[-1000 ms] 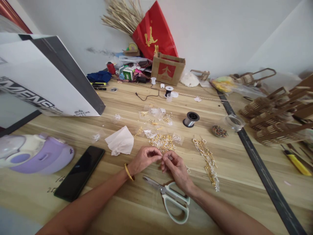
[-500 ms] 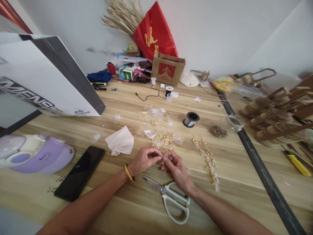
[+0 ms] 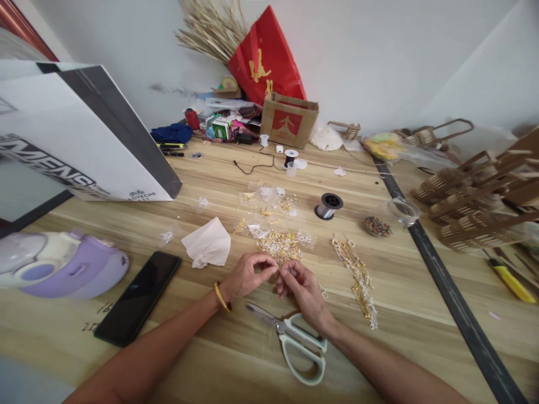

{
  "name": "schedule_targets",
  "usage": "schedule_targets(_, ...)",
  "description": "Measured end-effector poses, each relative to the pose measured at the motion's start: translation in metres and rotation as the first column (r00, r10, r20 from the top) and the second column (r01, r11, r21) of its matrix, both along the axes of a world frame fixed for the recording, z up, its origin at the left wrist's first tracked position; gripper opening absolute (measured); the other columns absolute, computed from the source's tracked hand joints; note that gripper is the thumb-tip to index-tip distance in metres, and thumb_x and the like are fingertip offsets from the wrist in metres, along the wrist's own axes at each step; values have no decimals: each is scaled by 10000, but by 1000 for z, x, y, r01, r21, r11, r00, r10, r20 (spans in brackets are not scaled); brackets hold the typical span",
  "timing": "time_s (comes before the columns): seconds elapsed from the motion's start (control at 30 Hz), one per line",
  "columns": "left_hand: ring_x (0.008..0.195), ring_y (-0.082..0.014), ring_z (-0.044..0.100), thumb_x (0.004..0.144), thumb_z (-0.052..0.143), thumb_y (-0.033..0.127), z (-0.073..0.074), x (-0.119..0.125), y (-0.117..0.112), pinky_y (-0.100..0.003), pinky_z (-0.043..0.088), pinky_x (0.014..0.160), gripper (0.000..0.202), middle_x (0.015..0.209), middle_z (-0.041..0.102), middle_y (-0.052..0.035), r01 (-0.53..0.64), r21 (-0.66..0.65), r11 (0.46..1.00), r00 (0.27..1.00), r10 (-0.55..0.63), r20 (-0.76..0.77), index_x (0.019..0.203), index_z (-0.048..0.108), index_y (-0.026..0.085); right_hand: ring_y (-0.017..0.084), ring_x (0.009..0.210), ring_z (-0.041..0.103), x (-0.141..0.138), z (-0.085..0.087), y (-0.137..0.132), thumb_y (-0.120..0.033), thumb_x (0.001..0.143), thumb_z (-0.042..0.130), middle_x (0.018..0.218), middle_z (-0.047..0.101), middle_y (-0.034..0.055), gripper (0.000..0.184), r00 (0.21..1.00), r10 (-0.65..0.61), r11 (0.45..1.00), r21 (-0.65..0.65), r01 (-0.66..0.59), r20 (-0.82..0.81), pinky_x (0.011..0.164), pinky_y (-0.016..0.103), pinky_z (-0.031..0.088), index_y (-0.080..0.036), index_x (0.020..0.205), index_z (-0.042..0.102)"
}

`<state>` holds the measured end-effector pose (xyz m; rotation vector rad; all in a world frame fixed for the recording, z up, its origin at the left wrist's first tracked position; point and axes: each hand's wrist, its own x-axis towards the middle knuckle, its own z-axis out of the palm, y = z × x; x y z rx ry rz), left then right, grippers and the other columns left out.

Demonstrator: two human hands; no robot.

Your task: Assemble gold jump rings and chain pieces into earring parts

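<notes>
My left hand [image 3: 251, 275] and my right hand [image 3: 300, 286] meet at the fingertips just in front of a heap of small gold and silver beads [image 3: 278, 245]. Both hands are closed in a pinch; whatever lies between the fingertips is too small to make out. Scissors [image 3: 302, 345] with pale green handles lie on the table under and below my right hand, blades toward the left. To the right of that hand rests a bundle of gold and silver beaded strands [image 3: 357, 278]. Beyond the heap are small clear bags of findings [image 3: 269, 194].
A spool of thin wire [image 3: 328, 206] stands past the beads, with a dish of dark beads [image 3: 378, 226] farther right. On the left are a tissue [image 3: 208, 242], a phone [image 3: 138, 297] and a purple-white device [image 3: 76, 266]. Bags and wooden baskets [image 3: 467, 202] line the back and right.
My hands stay almost in place, fingertips together. The whole view has shifted very slightly; nothing on the table has visibly moved.
</notes>
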<state>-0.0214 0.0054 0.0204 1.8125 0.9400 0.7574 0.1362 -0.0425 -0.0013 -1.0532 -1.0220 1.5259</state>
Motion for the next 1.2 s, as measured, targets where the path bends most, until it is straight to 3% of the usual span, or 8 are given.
schedule_targets(0.3, 706, -146, 565, 823, 556, 281, -2, -1, 2, -247, 438, 694, 182, 705, 630, -22, -43, -37, 998, 999, 44, 20, 724, 616, 140, 98, 530, 546, 0, 3, -1, -514, 818, 584, 671, 574, -9, 339, 1000, -5, 1000, -5, 5, -2, 471, 205, 467, -179, 801, 535)
schedule_targets(0.6, 710, -145, 562, 811, 565, 250, 2, -1, 0, -252, 424, 704, 159, 709, 623, -16, -35, -16, 999, 999, 35, -2, 703, 612, 143, 101, 473, 519, 0, 4, -1, -508, 827, 567, 568, 571, -33, 330, 998, -10, 1000, -7, 11, 55, 477, 208, 437, -186, 878, 516)
schedule_targets(0.83, 697, -145, 544, 794, 583, 296, 2, -2, 5, -254, 430, 685, 186, 693, 615, -23, -62, -112, 992, 996, 68, 52, 708, 615, 134, 83, 377, 402, 1, 2, -1, -501, 845, 533, 473, 494, -69, 315, 997, -57, 998, 13, 56, 60, 379, 182, 329, -191, 884, 487)
schedule_targets(0.97, 682, -136, 528, 790, 594, 320, 3, -5, 7, -243, 422, 659, 208, 677, 583, -16, -37, -246, 968, 986, 76, 151, 714, 593, 126, 72, 364, 331, 0, 2, -6, -463, 883, 498, 467, 401, -95, 268, 995, -57, 993, 105, 48, 85, 364, 179, 267, -198, 923, 483)
schedule_targets(1.07, 668, -124, 520, 795, 601, 298, 4, -8, 9, -240, 417, 664, 192, 665, 567, -6, 29, -282, 959, 978, 31, 207, 713, 586, 125, 80, 426, 369, 1, 6, -14, -384, 912, 475, 608, 475, -49, 186, 982, -34, 974, 227, -9, 183, 394, 194, 291, -213, 982, 494)
schedule_targets(1.13, 654, -118, 513, 798, 603, 283, 5, -9, 9, -237, 410, 658, 186, 656, 558, -2, 67, -283, 957, 977, -5, 214, 704, 579, 124, 97, 532, 451, 2, 10, -20, -299, 910, 475, 831, 555, 24, 121, 951, -68, 918, 392, -59, 303, 464, 220, 364, -214, 988, 512)
schedule_targets(1.2, 629, -111, 500, 796, 607, 275, 5, -9, 9, -233, 401, 638, 194, 636, 546, 4, 81, -280, 956, 978, -22, 210, 681, 567, 125, 133, 661, 528, 4, 13, -24, -223, 893, 485, 962, 570, 72, 108, 897, -78, 798, 567, -205, 435, 558, 254, 423, -209, 992, 526)
